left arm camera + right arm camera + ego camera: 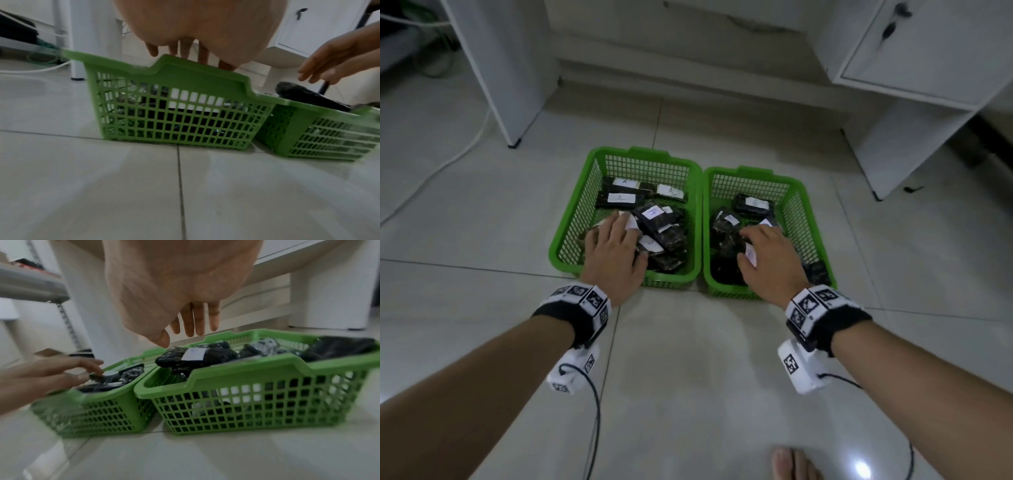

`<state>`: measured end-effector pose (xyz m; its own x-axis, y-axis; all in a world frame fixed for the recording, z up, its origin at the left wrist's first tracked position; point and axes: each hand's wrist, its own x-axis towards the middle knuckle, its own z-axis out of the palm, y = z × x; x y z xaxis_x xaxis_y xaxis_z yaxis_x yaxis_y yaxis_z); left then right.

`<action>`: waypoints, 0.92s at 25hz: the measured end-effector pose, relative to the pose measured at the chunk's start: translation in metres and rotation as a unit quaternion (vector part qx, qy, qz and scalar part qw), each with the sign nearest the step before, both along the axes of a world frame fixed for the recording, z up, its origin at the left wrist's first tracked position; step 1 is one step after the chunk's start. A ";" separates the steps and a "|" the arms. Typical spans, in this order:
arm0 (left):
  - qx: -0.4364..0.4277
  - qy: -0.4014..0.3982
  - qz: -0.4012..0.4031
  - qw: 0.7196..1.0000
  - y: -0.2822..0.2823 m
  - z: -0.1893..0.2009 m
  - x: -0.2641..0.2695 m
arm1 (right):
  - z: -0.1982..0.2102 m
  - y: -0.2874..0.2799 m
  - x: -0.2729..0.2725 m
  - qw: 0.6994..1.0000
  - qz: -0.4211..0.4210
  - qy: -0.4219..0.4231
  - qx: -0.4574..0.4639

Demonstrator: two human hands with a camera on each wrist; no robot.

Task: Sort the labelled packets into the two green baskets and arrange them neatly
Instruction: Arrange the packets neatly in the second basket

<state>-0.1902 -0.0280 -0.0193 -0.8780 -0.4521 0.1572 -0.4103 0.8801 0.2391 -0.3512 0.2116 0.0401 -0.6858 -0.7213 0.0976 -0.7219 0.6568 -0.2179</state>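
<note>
Two green baskets stand side by side on the tiled floor. The left basket [640,154] [174,68] [92,399] holds several dark packets; some labels read A [621,197]. The right basket [756,173] [329,134] [257,369] holds a loose heap of dark packets with white labels [753,205] [195,356]. My left hand [613,246] [185,52] is spread over the left basket's near packets, fingers straight, holding nothing. Over the right basket's heap hangs my right hand [770,253] [191,331], fingers straight and empty. I cannot tell whether either hand touches a packet.
One dark packet [816,272] lies up against the right basket's near right corner. A white furniture leg [513,102] and a white cable [448,164] are at the back left, a white cabinet [928,51] at the back right. A bare foot [794,462] is near the bottom edge.
</note>
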 end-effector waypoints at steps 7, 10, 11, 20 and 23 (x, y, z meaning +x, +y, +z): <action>0.005 -0.028 -0.172 0.985 0.045 0.032 -0.053 | -0.023 0.011 -0.028 0.982 -0.122 -0.141 -0.030; 0.050 -0.054 -0.207 0.976 0.052 0.054 -0.095 | -0.028 0.015 -0.046 0.976 -0.084 -0.191 -0.057; 0.079 -0.080 -0.207 0.972 0.058 0.058 -0.110 | -0.030 0.019 -0.053 0.974 -0.071 -0.203 -0.069; 0.203 -0.172 -0.137 0.954 0.079 0.057 -0.142 | -0.026 0.030 -0.091 0.954 0.026 -0.291 -0.069; 0.313 -0.088 -0.084 0.942 0.074 0.060 -0.144 | -0.018 0.025 -0.106 0.934 0.011 -0.340 -0.112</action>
